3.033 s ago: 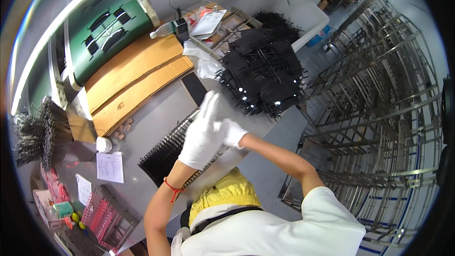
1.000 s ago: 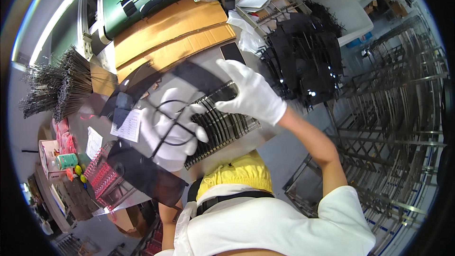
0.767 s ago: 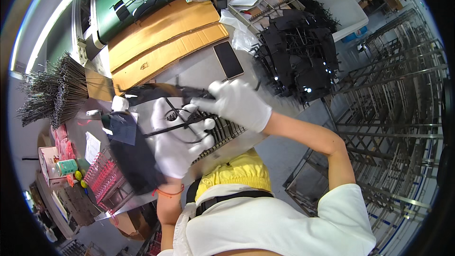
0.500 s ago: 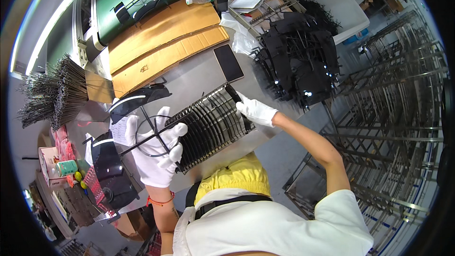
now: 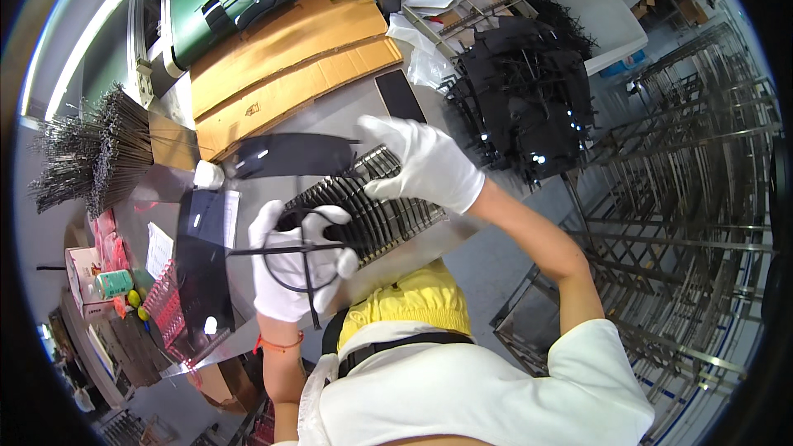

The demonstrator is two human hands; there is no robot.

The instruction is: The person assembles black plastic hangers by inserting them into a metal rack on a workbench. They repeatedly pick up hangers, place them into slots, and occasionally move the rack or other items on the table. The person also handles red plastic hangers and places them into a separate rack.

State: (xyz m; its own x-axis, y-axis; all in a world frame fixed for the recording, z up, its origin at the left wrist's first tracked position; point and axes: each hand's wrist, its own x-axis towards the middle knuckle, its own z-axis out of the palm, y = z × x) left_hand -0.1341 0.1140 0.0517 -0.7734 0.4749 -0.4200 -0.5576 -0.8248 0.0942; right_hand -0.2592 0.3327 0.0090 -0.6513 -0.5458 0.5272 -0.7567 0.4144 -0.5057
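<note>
Just above the grey bench (image 5: 347,112): black ring-and-cross frame (image 5: 304,250) in the left hand (image 5: 277,282).

Head cam: thin dark bars, a round hoop, glossy curved panels (image 5: 293,155) at the top and left. Left fingers are loosely curled round the hoop and bars; the right hand (image 5: 434,167) is spread wide over a row of black curved parts (image 5: 401,223). Cardboard (image 5: 289,54) and a phone (image 5: 401,97) lie on the bench, metal racks (image 5: 686,244) stand off right.
</note>
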